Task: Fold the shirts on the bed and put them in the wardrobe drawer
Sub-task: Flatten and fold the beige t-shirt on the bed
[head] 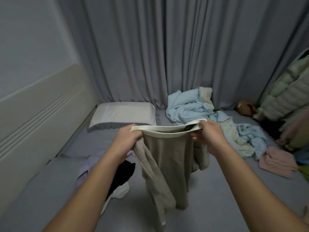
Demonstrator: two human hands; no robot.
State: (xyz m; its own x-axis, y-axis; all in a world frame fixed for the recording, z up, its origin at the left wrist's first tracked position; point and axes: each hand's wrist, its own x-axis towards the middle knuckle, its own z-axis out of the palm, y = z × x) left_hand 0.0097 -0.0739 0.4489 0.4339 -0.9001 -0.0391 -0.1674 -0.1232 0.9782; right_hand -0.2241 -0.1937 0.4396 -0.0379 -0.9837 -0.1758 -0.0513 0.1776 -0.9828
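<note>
Two hands held one beige shirt up by its pale band, ahead of folding.

Both the left hand (127,139) and the right hand (209,135) had fingers curled round the cream ribbed edge of the beige shirt (165,163), stretching that edge between them above the grey bed (217,190), while the rest hung down with its lowest part near the sheet. Judging by this, the step in hand was opening the shirt out; the next move likely called for laying it flat on the bare sheet in front and smoothing it before the first fold. Other garments waited: a black one (124,173) with lilac and white pieces at the left, a folded pink stack (277,160) at the right, blue bedding (189,108) beyond. No wardrobe drawer or other container was in view, so nothing could be told of its contents.
</note>
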